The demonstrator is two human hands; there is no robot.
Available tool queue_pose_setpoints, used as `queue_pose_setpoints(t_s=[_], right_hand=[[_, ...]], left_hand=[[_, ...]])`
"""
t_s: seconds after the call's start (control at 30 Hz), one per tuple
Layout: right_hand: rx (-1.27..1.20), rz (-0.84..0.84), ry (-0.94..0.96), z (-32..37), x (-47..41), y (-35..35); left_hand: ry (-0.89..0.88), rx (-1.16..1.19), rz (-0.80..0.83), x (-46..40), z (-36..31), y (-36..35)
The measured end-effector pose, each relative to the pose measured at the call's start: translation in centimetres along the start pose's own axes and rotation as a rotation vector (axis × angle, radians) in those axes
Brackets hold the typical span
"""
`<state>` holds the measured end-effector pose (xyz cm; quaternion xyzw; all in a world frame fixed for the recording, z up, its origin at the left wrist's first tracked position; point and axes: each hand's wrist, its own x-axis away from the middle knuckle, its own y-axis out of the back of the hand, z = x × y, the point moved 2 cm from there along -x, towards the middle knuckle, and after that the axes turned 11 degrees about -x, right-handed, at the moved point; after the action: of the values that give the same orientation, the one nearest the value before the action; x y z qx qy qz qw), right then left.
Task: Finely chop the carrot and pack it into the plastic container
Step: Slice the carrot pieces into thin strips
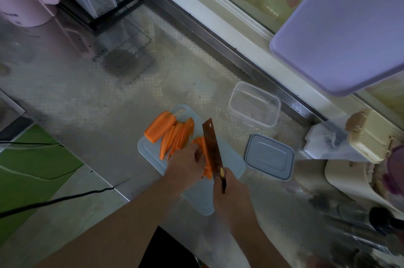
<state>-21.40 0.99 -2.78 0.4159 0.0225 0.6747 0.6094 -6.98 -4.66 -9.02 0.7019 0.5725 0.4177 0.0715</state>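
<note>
One thick carrot chunk (pixel 160 126) lies at the far left of the cutting board (pixel 197 200), with a fan of long carrot slices (pixel 177 139) beside it; their exact number cannot be told, as they overlap. A further stack of slices (pixel 207 162) sits under the left hand (pixel 185 166), whose fingers curl down onto it and press it against the board. The right hand (pixel 231 191) is wrapped tight around the handle of one knife (pixel 213 147), its broad blade standing edge-down just beside the left fingers, touching the held stack. One clear plastic container (pixel 253 104) stands open on the worktop (pixel 87 97) beyond the board's right corner, and its one lid (pixel 270 156) lies flat just right of the board, apart from the container. Both forearms reach in from the lower edge of the view.
</note>
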Motion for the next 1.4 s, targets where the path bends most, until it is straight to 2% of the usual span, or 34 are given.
queue_pose_setpoints(t_s=[0.53, 0.7, 0.9, 1.07, 1.23, 1.4], right_hand=[[-0.01, 0.08, -0.039, 0.1, 0.8, 0.1], [0.052, 0.073, -0.048, 0.3, -0.4, -0.4], [0.067, 0.033, 0.003, 1.6, -2.6, -1.6], [0.037, 0.032, -0.003, 0.2, -1.6, -1.0], [0.0, 0.049, -0.051, -0.6, -0.3, -1.3], [0.02, 0.023, -0.006, -0.4, -1.2, -1.2]], left_hand=[[-0.007, -0.047, -0.005, 0.0, -0.4, 0.1], [0.011, -0.053, 0.058, -0.3, -0.4, 0.2], [0.0, -0.133, 0.014, -0.2, -0.9, 0.4], [0.049, -0.003, 0.029, -0.1, -0.5, 0.1], [0.029, -0.032, 0.015, 0.0, -0.4, 0.1], [0.001, -0.044, 0.024, 0.0, -0.5, 0.2]])
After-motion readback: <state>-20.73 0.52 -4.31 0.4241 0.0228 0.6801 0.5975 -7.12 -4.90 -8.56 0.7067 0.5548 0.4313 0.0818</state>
